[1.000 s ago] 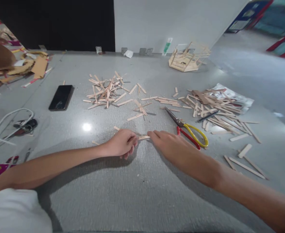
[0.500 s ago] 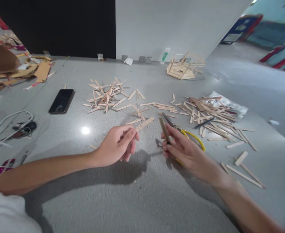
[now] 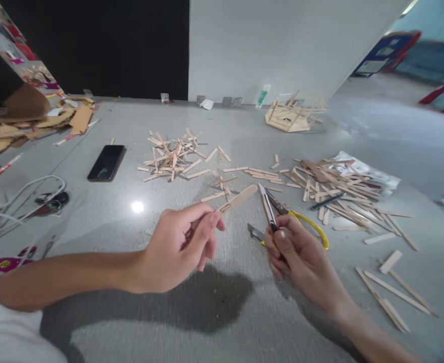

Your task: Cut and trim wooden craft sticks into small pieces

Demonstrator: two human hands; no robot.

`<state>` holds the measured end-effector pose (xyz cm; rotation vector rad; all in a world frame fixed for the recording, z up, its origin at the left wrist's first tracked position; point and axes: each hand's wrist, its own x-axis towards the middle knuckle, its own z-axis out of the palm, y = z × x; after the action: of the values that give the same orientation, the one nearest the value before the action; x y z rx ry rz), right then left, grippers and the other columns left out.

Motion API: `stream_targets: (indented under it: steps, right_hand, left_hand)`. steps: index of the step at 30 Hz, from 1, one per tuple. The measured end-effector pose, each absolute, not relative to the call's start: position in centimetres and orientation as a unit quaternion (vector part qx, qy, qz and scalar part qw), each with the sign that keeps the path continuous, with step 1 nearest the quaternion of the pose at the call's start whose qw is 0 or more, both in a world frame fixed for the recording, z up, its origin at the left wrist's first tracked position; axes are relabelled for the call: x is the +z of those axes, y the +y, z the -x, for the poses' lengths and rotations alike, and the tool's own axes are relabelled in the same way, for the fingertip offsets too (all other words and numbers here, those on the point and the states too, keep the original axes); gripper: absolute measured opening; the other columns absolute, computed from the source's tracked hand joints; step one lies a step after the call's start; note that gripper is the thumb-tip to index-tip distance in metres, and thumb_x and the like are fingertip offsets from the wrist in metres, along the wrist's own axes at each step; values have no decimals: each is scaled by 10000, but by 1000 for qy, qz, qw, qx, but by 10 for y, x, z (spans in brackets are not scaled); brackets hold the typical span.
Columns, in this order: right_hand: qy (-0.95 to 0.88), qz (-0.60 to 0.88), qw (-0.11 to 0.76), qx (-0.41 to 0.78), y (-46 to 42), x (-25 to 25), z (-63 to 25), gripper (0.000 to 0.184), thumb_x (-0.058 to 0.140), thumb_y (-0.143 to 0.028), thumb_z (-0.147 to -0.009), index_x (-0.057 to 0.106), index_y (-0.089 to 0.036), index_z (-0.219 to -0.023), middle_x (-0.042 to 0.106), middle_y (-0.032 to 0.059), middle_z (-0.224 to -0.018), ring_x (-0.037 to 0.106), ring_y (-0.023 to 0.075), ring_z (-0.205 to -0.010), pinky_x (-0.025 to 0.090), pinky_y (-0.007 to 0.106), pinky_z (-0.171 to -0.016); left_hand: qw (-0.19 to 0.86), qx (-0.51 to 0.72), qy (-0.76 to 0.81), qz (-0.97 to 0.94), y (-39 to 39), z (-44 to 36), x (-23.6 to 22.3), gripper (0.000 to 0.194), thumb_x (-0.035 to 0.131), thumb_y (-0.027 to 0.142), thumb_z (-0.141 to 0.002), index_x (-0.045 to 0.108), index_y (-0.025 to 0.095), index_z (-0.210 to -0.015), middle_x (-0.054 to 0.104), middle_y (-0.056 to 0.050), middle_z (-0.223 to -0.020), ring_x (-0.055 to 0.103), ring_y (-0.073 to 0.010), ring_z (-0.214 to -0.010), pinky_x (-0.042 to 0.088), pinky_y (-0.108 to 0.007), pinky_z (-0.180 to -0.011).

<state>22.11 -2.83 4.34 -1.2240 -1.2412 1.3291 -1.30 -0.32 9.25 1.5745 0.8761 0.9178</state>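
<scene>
Wooden stick, place: the wooden stick [image 3: 242,197] is held above the middle of the worktop [image 3: 146,322], its rounded free end angled toward the far right corner.
Wooden stick, handling: I judge it very light, stiff along its length, dry and not slippery; thin enough to snap or split along the grain, most likely at the small slot-like mark near my fingers.
Wooden stick, where to hold: by the near end, pinched on the flat faces, with fingertips clear of the mark.
Left grip: my left grip [image 3: 184,247] is closed on the near end, thumb on top, other fingers curled beneath; the rest of the stick sticks out uncovered.
Utility knife, handling: the utility knife [image 3: 268,210] looks light and rigid; I judge its blade sharp. Best held by the handle, behind the blade.
Right grip: my right grip [image 3: 299,259] is wrapped around the handle, thumb along it, blade pointing toward the far edge. Blade tip just beside the stick's free end; contact cannot be told.
Yellow-handled cutter: the yellow-handled cutter [image 3: 314,229] lies behind my right grip, partly hidden.
Loose sticks: a heap of loose sticks [image 3: 342,189] lies toward the right edge.
</scene>
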Motion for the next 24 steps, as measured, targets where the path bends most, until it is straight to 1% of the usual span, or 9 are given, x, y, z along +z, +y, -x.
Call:
stream_targets:
  steps: [5,9,11,14,17,19,20,22,24]
  right_hand:
    - [-556,523,489,422,-40,38,-221,275,447,-499,-995,441,-253,-873,338,-107,-545,344,81,-398,368,200,-365]
    - [-633,527,493,280,-46,33,-223,144,394,-366,-1026,467,-251,-976,584,-24,-653,579,147,-552,514,310,-571]
    - [-669,555,453,200,-46,31,-222,134,415,-308,-1015,466,-244,-1122,687,22,-774,670,182,-672,543,354,-676]
    - [-711,595,365,86,-41,28,-218,218,369,-263,-1020,475,-210,-1202,725,73,-888,703,199,-732,534,338,-665]
    - [-755,599,264,-16,-37,21,-215,208,352,-275,-1029,534,-196,-966,675,48,-736,655,194,-578,420,285,-485]
    - [-785,583,207,-47,-37,16,-214,238,375,-259,-1026,516,-208,-842,616,16,-648,603,185,-506,353,284,-444]
    - [-798,571,186,-53,-38,13,-214,237,379,-231,-1021,519,-206,-831,610,14,-654,597,185,-514,358,286,-456]
    - [-814,554,165,-61,-39,9,-214,205,360,-145,-1003,556,-170,-949,652,47,-764,626,194,-601,410,294,-519]
    - [-820,547,152,-71,-40,7,-213,290,321,-54,-967,539,-114,-1148,675,81,-859,647,204,-685,444,300,-571]
  left_hand:
    - [515,367,380,-675,-7,13,96,328,398,372,-1037,581,150,-878,559,31,-549,495,-51,-396,352,-135,-378]
    - [516,340,384,-686,1,12,87,344,374,387,-1039,569,157,-874,569,32,-558,505,-57,-402,377,-147,-408]
    - [522,293,401,-693,11,10,76,332,372,370,-1037,549,162,-848,564,38,-561,494,-54,-391,396,-153,-431]
    - [550,193,407,-703,28,8,54,287,394,322,-1018,524,166,-814,578,32,-581,496,-60,-380,392,-157,-418]
    - [562,130,402,-711,40,7,36,306,398,267,-998,475,169,-718,586,17,-601,517,-63,-395,395,-155,-421]
    - [566,104,395,-716,44,7,30,311,387,247,-995,474,168,-707,594,14,-599,527,-63,-386,378,-149,-411]
    - [568,95,391,-718,45,8,29,313,380,245,-998,480,168,-711,594,15,-590,532,-65,-381,370,-149,-404]
    - [576,85,384,-717,47,8,28,322,370,255,-1004,493,167,-721,588,15,-572,546,-74,-376,370,-152,-397]
    - [578,83,382,-717,47,8,29,330,372,264,-1007,512,164,-726,590,13,-567,548,-79,-371,387,-159,-399]
